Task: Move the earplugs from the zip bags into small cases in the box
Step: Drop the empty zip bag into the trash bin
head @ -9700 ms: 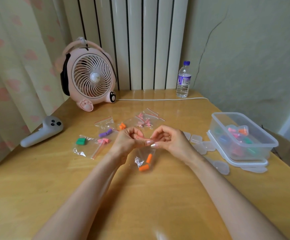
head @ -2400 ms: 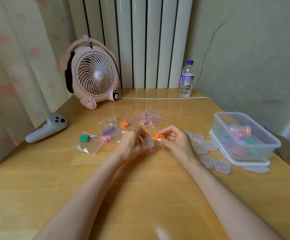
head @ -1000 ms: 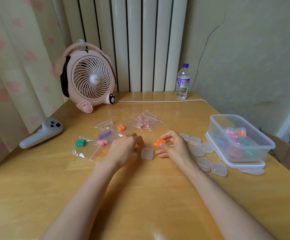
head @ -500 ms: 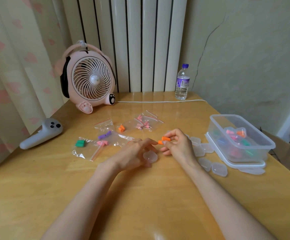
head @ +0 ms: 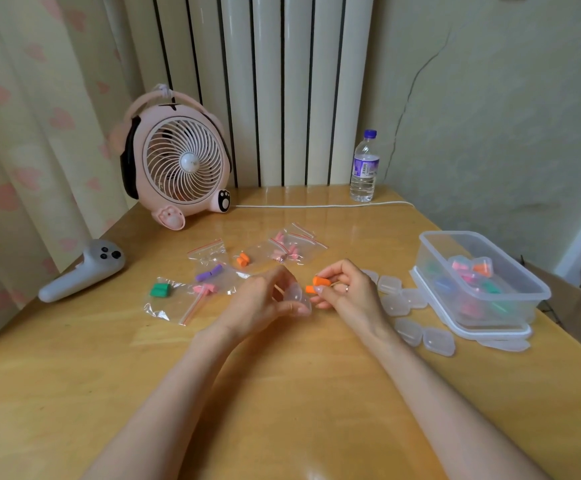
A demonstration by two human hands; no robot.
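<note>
Filling: left grip (head: 259,303) curls round a clear case (head: 297,296); right grip (head: 347,293) pinches orange earplugs (head: 320,282).
Box (head: 432,258), right: several filled cases (head: 469,268) inside.
Bags (head: 164,304), left: several still loaded.

Table (head: 282,393): wood, varnished, glossy (pale streaks mirror in it at upper centre). Zip bags (head: 174,306), left of centre: thin clear plastic film, crinkled, shiny. Small case (head: 297,297) at centre and spare cases (head: 408,331) at lower right: translucent, slightly frosted plastic, smooth. Orange earplugs (head: 320,282): matt, foam-like. Box (head: 451,233), right: clear rigid plastic. Fan (head: 178,168): smooth pink plastic. Controller (head: 81,271), left edge: matt grey plastic. Curtain (head: 22,133): printed cloth. Wall (head: 507,116), upper right: rough, matt, cracked.
</note>
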